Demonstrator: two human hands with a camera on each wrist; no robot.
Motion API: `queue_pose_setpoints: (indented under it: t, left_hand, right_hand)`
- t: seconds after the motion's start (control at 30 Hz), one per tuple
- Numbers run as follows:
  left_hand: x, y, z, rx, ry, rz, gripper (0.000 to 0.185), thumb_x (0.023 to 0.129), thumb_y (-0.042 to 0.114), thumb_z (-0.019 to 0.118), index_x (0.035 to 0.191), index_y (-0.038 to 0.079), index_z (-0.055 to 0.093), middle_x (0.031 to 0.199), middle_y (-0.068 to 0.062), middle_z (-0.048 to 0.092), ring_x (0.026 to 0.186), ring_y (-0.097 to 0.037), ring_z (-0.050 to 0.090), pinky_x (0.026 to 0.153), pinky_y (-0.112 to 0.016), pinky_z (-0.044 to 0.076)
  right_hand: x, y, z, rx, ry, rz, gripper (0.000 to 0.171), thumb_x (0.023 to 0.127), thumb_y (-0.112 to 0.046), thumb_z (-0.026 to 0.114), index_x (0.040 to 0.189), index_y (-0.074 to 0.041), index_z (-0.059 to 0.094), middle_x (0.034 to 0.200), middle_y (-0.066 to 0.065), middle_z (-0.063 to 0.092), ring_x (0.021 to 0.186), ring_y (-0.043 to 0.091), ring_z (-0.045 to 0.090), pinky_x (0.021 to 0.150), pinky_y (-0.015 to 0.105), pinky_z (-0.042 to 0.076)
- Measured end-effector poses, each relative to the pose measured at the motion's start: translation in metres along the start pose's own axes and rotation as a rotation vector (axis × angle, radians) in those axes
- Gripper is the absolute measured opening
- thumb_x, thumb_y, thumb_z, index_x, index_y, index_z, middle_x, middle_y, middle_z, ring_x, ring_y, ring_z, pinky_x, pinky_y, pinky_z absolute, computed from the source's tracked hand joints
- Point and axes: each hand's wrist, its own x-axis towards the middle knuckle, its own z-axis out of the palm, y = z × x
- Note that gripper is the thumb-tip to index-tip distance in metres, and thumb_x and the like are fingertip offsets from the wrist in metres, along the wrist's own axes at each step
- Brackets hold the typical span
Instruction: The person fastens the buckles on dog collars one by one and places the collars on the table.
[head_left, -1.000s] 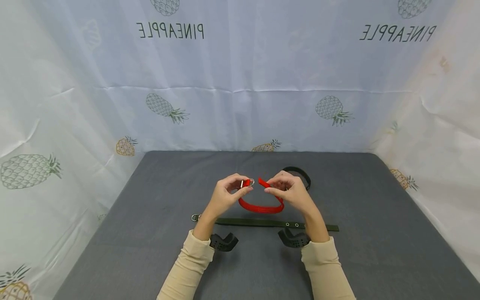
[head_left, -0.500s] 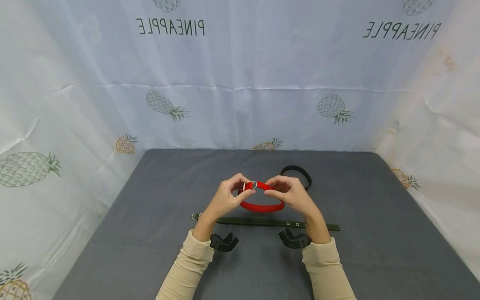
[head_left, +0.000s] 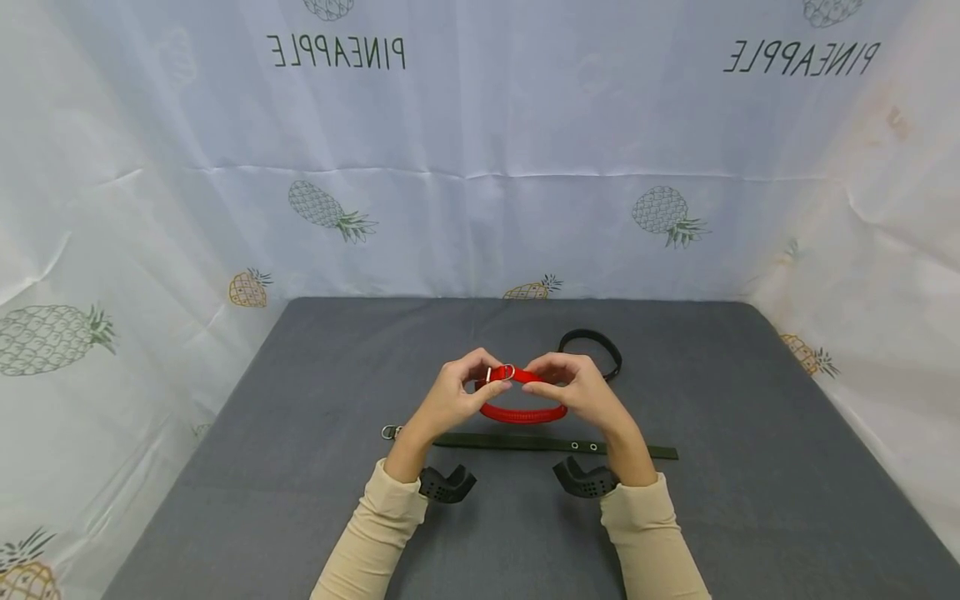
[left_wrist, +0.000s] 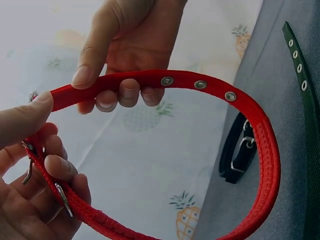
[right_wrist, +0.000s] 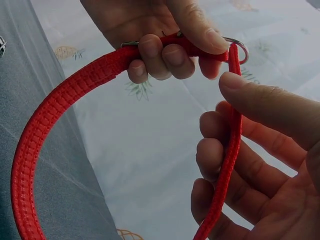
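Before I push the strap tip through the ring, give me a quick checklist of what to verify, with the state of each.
1. Left hand grips the buckle end of the red woven collar: ok.
2. Right hand pinches the collar's free strap end: ok.
3. Strap tip lined up at the metal D-ring: ok, the tip sits right at it.
4. Tip already through the ring: cannot tell.
5. Collar lifted off the grey table: ok.
6. Dark green strap and black collar apart from the red one: ok.
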Motion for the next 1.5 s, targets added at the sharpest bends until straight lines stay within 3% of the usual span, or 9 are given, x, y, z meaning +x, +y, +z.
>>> queue_pose_setpoints:
  t: [0.2,0.3,0.57,0.77,1.0,1.17,1.5]
  left_hand:
    - [0.0006,-0.0019,-0.0002,0.005,-0.018,-0.006,0.011,0.089,0.002,0.065,0.098,0.003,0.06,0.089,-0.016,0.065,0.077,-0.032,0.063,0.069,-0.021,0.051]
    - [0.0005,-0.0025,-0.0007,0.019,-0.03,0.003,0.011,0.089,0.001,0.066,0.098,0.004,0.06,0.089,-0.015,0.065,0.076,-0.03,0.062,0.07,-0.021,0.052]
    - [-0.0005,-0.0021,-0.0033,0.087,-0.052,-0.022,0.019,0.087,0.013,0.07,0.104,0.004,0.067,0.089,-0.011,0.069,0.078,-0.009,0.062,0.072,-0.024,0.054]
    - [-0.0012,-0.0013,-0.004,0.071,-0.02,-0.01,0.024,0.09,0.015,0.068,0.111,0.004,0.069,0.096,-0.014,0.072,0.075,-0.01,0.061,0.065,-0.027,0.052]
    - [-0.0004,-0.0017,-0.0031,0.105,0.028,-0.004,0.019,0.087,0.011,0.071,0.104,0.004,0.07,0.092,-0.013,0.072,0.07,-0.013,0.061,0.063,-0.02,0.05]
    - [-0.0004,-0.0009,-0.003,0.134,0.031,-0.01,0.02,0.084,0.01,0.074,0.102,0.003,0.071,0.09,-0.013,0.072,0.065,-0.002,0.052,0.061,-0.019,0.049]
    - [-0.0016,0.001,-0.003,0.226,0.008,-0.015,0.02,0.082,0.014,0.076,0.099,0.005,0.07,0.086,-0.01,0.071,0.066,-0.007,0.058,0.064,-0.017,0.053]
  right_hand:
    - [0.0002,0.0001,0.0013,-0.007,-0.001,0.006,0.02,0.083,-0.006,0.073,0.101,0.002,0.07,0.095,0.021,0.07,0.075,0.0,0.061,0.072,0.025,0.056]
    - [0.0003,0.0,0.0016,0.0,-0.006,0.016,0.019,0.084,-0.006,0.073,0.101,0.001,0.07,0.094,0.021,0.07,0.074,0.002,0.061,0.07,0.025,0.055]
    - [0.0001,0.0004,0.0004,0.027,-0.006,0.019,0.019,0.083,-0.007,0.073,0.1,0.002,0.07,0.092,0.023,0.069,0.069,0.008,0.061,0.061,0.023,0.052]
    - [-0.0015,-0.0001,-0.0018,0.048,0.007,0.007,0.018,0.083,-0.006,0.073,0.099,0.003,0.07,0.09,0.024,0.068,0.066,0.002,0.057,0.059,0.023,0.05]
    - [-0.0015,-0.0025,-0.002,0.066,-0.024,-0.001,0.015,0.083,-0.005,0.073,0.095,0.003,0.069,0.089,0.024,0.068,0.065,0.003,0.058,0.06,0.022,0.051]
    - [0.0007,-0.005,0.0003,0.076,-0.031,-0.004,0.013,0.083,-0.003,0.073,0.092,0.004,0.069,0.088,0.025,0.068,0.061,0.002,0.055,0.057,0.022,0.05]
    - [0.0022,-0.0035,0.006,0.083,-0.023,0.018,0.011,0.082,-0.003,0.074,0.088,0.004,0.068,0.086,0.026,0.068,0.058,0.003,0.053,0.053,0.024,0.047]
